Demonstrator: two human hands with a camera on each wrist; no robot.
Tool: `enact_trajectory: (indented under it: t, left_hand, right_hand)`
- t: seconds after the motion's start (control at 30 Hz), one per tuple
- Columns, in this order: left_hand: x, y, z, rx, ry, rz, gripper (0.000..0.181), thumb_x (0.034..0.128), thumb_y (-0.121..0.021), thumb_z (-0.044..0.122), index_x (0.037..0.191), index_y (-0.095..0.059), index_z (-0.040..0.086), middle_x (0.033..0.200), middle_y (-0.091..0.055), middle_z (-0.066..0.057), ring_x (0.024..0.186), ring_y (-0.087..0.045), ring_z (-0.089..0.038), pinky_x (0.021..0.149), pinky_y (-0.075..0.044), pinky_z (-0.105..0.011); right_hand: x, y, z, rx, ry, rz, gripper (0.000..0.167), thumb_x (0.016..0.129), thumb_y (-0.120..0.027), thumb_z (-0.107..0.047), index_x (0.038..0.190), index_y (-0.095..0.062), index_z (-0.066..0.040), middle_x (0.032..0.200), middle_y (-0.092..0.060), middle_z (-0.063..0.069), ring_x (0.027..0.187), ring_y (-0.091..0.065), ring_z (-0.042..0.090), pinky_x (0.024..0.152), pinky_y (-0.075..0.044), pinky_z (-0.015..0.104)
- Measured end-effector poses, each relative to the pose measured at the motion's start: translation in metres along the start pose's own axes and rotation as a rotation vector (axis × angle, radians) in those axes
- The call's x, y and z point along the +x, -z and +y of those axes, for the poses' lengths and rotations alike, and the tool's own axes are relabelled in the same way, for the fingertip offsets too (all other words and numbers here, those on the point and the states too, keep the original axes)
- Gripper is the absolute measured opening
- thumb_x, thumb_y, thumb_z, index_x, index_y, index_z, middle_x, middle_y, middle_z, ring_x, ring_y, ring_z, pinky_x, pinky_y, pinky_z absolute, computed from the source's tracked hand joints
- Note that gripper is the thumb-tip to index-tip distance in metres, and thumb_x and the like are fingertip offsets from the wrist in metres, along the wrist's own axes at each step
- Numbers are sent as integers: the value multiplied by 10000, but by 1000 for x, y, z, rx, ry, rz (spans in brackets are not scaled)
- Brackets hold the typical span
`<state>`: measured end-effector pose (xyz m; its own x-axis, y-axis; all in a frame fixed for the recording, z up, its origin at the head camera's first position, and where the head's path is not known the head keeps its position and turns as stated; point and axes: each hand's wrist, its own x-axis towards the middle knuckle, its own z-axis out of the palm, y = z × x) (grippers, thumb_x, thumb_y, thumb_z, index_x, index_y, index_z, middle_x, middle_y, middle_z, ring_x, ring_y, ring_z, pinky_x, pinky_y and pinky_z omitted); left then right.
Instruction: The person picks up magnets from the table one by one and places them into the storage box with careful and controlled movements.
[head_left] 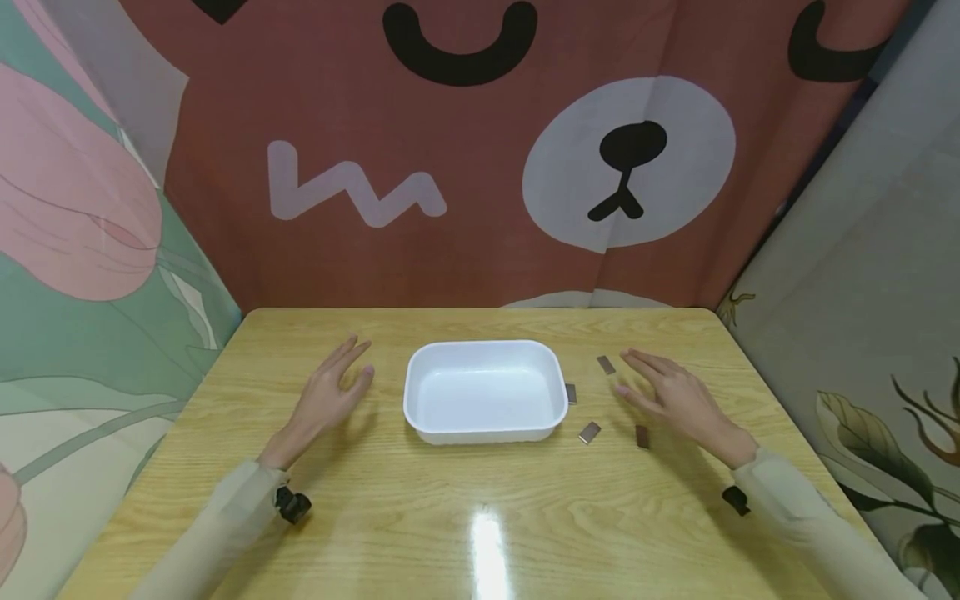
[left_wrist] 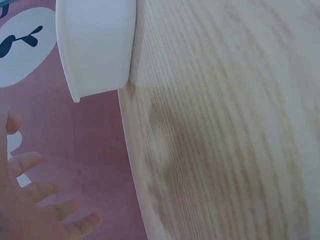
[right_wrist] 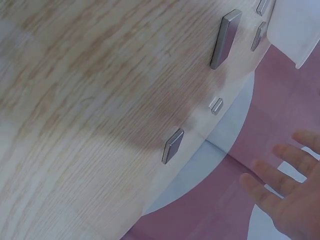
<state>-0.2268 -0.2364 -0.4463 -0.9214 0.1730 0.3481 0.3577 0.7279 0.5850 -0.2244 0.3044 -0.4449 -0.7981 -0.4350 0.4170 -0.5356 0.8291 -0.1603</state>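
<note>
A white rectangular basin with rounded corners stands in the middle of the table, and nothing shows inside it. My left hand hovers to its left, fingers spread and holding nothing. On the basin's right, small flat rectangular metallic-edged blocks lie scattered: one block at the back, another against the basin's side, a third nearer the front. Beside them my right hand is raised above the table with extended fingers, gripping nothing. The right wrist view shows a larger-looking block and several others.
The wooden table has a bright light reflection near its front. Behind it hangs a brown curtain with a bear face. Patterned cloths flank both sides. Dark devices are strapped at the wrists.
</note>
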Motion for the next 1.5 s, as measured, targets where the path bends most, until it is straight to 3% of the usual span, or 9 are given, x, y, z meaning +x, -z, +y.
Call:
enact_trajectory:
  t: [0.3, 0.6, 1.0, 1.33, 1.5]
  left_hand:
    - [-1, -1, 5, -38, -13, -8, 533, 1028, -512, 382, 1472, -476, 91, 1572, -308, -192, 1391, -319, -468, 1076, -278, -737]
    - [-3, -3, 9, -57, -35, -2, 504, 1021, -541, 339, 1445, -507, 69, 1552, -333, -214, 1378, -346, -464, 1089, -298, -704]
    - [-4, -6, 9, -67, -64, 17, 484, 1014, -564, 310, 1426, -531, 59, 1517, -388, -233, 1352, -390, -461, 1087, -331, -678]
    - [-5, -8, 12, -98, -33, -13, 513, 1006, -582, 323, 1440, -513, 58, 1536, -366, -212, 1373, -364, -450, 1105, -304, -674]
    - [-6, -9, 14, -112, -36, -19, 519, 997, -597, 322, 1440, -516, 63, 1535, -371, -209, 1362, -380, -450, 1085, -352, -657]
  right_hand:
    - [0, 2, -2, 26, 57, -6, 596, 865, -775, -228, 1370, -566, 10, 1361, -556, 239, 1086, -610, 427, 712, -593, 541]
    - [-3, 3, -3, 105, 101, -93, 562, 910, -741, -265, 1349, -574, 43, 1356, -562, 229, 1168, -580, 412, 884, -554, 573]
    - [-5, 5, -6, 146, 154, -114, 513, 886, -764, -211, 1318, -614, 22, 1320, -592, 228, 1118, -621, 389, 827, -593, 506]
    - [-5, 6, -11, 125, 169, -161, 486, 885, -766, -196, 1306, -630, 4, 1267, -638, 190, 1094, -643, 357, 812, -607, 460]
    - [-4, 6, -12, 117, 189, -184, 470, 873, -778, -183, 1277, -646, 18, 1254, -644, 193, 1092, -646, 352, 825, -606, 443]
